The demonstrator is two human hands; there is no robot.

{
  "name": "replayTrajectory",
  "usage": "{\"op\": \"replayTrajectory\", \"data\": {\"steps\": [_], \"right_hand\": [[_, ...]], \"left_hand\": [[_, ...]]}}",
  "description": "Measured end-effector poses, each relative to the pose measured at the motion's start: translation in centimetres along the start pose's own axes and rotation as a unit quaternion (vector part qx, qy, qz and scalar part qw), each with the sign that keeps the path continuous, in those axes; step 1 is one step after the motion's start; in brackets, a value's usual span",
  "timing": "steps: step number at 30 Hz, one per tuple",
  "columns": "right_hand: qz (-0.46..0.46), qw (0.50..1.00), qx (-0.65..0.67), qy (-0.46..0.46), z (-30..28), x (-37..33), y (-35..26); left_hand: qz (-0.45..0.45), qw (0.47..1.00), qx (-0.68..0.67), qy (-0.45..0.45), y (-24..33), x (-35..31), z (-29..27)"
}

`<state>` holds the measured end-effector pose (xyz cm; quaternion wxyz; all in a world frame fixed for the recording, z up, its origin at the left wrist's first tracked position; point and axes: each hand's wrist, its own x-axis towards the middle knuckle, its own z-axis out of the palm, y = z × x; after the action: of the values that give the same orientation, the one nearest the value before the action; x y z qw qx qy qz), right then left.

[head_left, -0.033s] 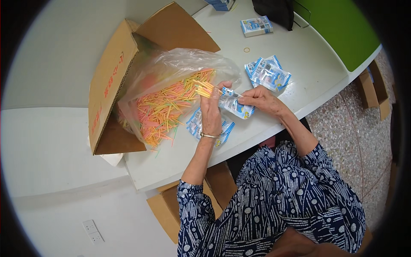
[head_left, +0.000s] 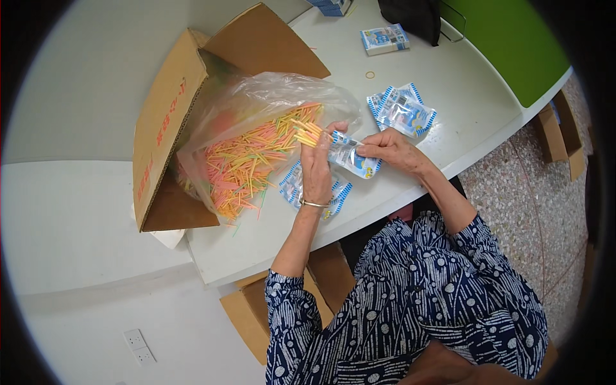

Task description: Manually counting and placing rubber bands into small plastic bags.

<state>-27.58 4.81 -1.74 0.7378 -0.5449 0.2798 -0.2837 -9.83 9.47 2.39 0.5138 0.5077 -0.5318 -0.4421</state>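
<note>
My left hand [head_left: 316,170] is closed around a small bundle of thin yellow and pink sticks [head_left: 308,133], their ends poking out past the fingers. My right hand [head_left: 394,150] pinches a blue-and-white plastic packet [head_left: 350,156], whose other end meets the left fingers. Whether any sticks reach inside the packet is hidden by the fingers. Beneath the left wrist lie more blue-and-white packets [head_left: 338,199], partly covered. Left of my hands, a clear plastic bag [head_left: 269,86] spills a heap of pastel sticks [head_left: 247,163] from a tipped cardboard box [head_left: 163,138].
On the white table [head_left: 462,90], a pile of packets [head_left: 407,114] lies beyond my right hand. Farther back are a packet stack [head_left: 385,40], a rubber band [head_left: 369,75] and a black item [head_left: 410,16]. Cardboard boxes [head_left: 559,131] stand on the floor at the right.
</note>
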Motion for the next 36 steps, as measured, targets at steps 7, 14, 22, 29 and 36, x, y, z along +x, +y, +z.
{"op": "replayTrajectory", "data": {"steps": [7, 14, 22, 29, 36], "right_hand": [[-0.037, 0.999, -0.014, -0.002, 0.3, 1.0, 0.2], [-0.058, 0.998, 0.003, -0.002, 0.9, 1.6, -0.1], [-0.053, 0.998, -0.005, -0.018, 1.1, 1.2, -0.8], [-0.054, 0.998, 0.011, -0.013, 1.3, 0.6, -0.9], [-0.007, 0.999, 0.016, -0.05, 1.4, 0.3, -0.3]], "left_hand": [[0.04, 0.999, 0.004, -0.01, 1.2, -0.2, -1.3], [0.063, 0.979, 0.194, 0.019, 1.8, -0.2, -2.0], [-0.008, 0.991, 0.101, 0.085, 1.2, 0.1, -2.8], [0.036, 0.953, 0.3, -0.001, 2.3, -0.4, -1.6], [0.038, 0.994, 0.098, 0.04, 1.6, -0.1, -1.5]]}}
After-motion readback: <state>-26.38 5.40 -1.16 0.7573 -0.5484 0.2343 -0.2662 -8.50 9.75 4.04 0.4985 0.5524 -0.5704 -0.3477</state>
